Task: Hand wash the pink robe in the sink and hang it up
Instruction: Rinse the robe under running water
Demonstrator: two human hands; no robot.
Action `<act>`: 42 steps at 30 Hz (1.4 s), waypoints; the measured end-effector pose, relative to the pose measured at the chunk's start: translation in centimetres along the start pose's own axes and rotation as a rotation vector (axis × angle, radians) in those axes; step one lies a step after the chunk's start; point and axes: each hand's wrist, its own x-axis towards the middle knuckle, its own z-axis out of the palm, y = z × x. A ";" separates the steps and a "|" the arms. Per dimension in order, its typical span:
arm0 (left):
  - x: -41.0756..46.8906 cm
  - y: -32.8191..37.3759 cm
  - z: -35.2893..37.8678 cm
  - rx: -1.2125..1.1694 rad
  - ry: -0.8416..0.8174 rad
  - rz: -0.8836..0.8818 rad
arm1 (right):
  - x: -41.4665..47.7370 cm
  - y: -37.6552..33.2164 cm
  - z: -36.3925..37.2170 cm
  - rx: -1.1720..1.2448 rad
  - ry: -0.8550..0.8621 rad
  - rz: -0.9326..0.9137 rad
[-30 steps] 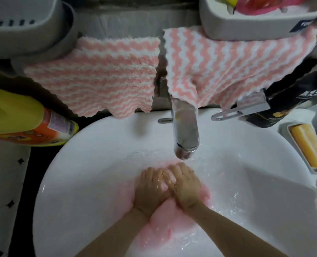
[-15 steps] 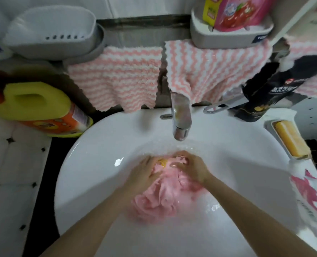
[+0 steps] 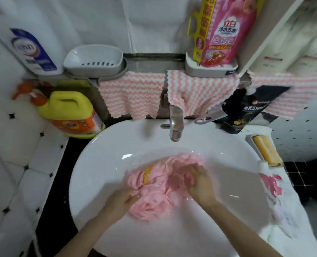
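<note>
Pink robe (image 3: 154, 199) bunched and soaked, lying in water in white sink (image 3: 98, 164). Left grip (image 3: 125, 201) curls round near edge. Right grip (image 3: 200, 184) digs bent fingers into folds. Likely limp, slippery, heavy with water: gather thick bunches two-handed.

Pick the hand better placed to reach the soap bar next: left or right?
Right, probably. The right hand grips the pink robe on the sink's right side, nearest the soap bar in its dish beyond the rim. The left hand sits at the robe's left edge, farther off.
</note>
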 end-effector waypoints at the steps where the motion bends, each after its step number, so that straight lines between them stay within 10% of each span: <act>1: -0.4 0.5 1.0 0.049 -0.083 0.011 | -1.1 -1.1 1.0 0.036 -0.129 -0.102; 5: -1.8 1.5 2.6 0.137 -0.223 0.058 | -4.5 -1.0 3.6 -0.198 -0.591 -0.244; 8: -2.5 0.9 0.1 0.265 -0.207 0.104 | -4.2 1.0 1.7 -0.184 -0.532 0.007; 10: -2.3 -0.4 -1.8 0.382 0.106 0.200 | -4.3 3.7 1.0 -0.192 -0.572 0.173; 15: -0.4 -0.9 -4.3 0.706 0.139 -0.143 | -3.9 4.5 -0.1 0.095 -0.210 0.542; 18: 0.7 2.9 -1.0 0.587 0.278 0.167 | -3.3 3.1 0.0 0.162 -0.150 0.737; 22: 0.8 7.6 4.6 0.441 -0.017 0.528 | -3.5 2.6 1.0 0.148 -0.328 0.808; 26: 1.7 5.3 5.4 0.685 -0.271 0.517 | -3.5 2.4 -0.8 0.699 -0.160 0.918; 32: 2.2 1.3 -0.1 0.450 0.294 0.344 | -3.8 3.4 -2.8 1.091 0.017 1.051; 36: 3.1 0.0 -4.8 0.337 0.528 -0.055 | -4.2 3.3 -2.6 0.816 -0.117 0.909; 42: 3.4 8.1 0.2 0.359 0.383 0.253 | -2.3 2.3 -0.8 0.175 0.021 0.362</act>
